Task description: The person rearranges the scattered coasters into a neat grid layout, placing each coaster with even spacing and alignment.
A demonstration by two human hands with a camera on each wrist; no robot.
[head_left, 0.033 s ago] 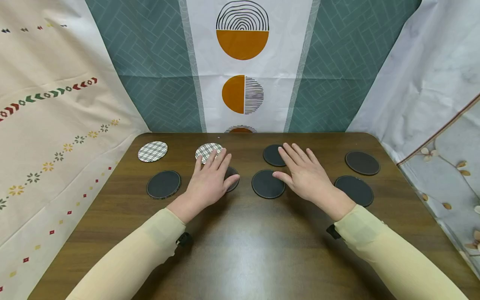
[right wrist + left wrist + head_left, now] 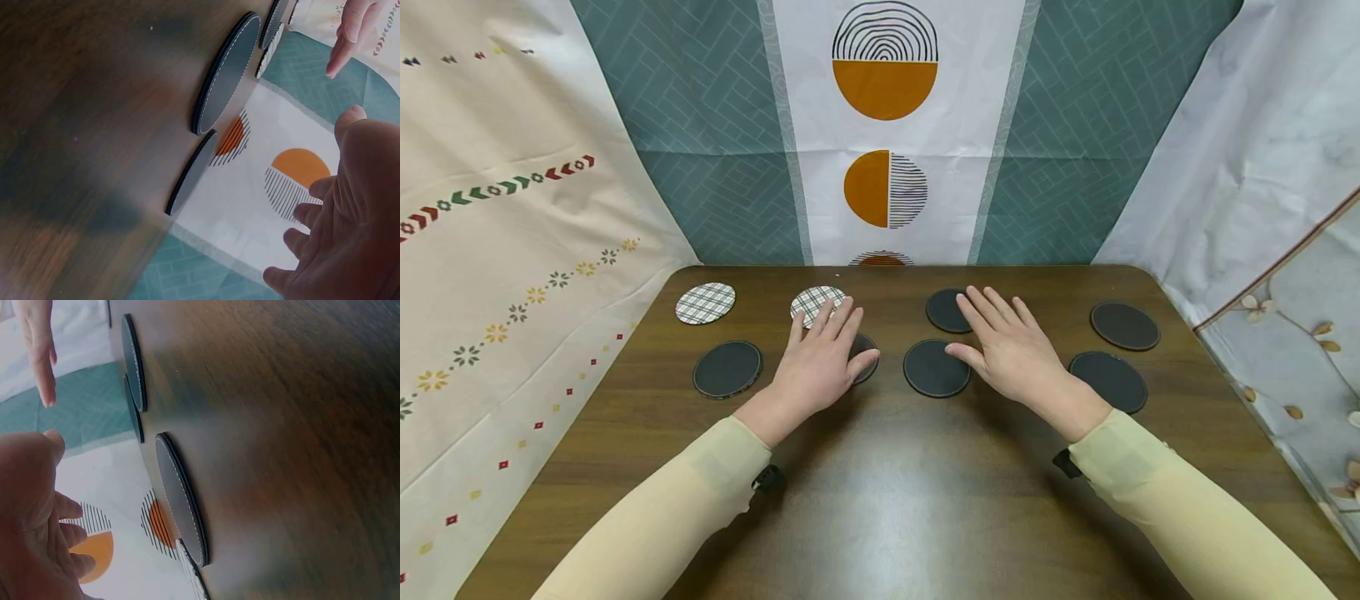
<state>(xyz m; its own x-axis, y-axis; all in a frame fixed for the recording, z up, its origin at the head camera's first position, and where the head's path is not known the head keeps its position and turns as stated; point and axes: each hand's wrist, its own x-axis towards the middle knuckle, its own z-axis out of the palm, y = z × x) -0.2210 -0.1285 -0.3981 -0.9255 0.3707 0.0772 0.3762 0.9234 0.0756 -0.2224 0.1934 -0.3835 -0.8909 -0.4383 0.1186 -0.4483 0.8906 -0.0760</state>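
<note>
Palm down and fingers spread, my left hand (image 2: pixel 822 364) hovers over a dark round coaster (image 2: pixel 865 360), hiding much of it in the head view. Just past its fingertips lies a white plaid coaster (image 2: pixel 817 305). My right hand (image 2: pixel 1011 346) is held the same way, fingers straight, its thumb overlapping a black stitched coaster (image 2: pixel 934 369). Its fingertips overlap another black coaster (image 2: pixel 947 311) farther back. Both wrist views show a gap between the hands and the tabletop; neither hand holds anything. In the left wrist view a coaster (image 2: pixel 181 500) lies flat on the wood.
At the left are a second plaid coaster (image 2: pixel 705 303) and a black one (image 2: pixel 727 369). Two more black coasters (image 2: pixel 1124 326) lie at the right, one nearer me. The wooden table (image 2: pixel 880 500) ends against a hanging teal and white cloth (image 2: pixel 715 125), with patterned cloths on both sides.
</note>
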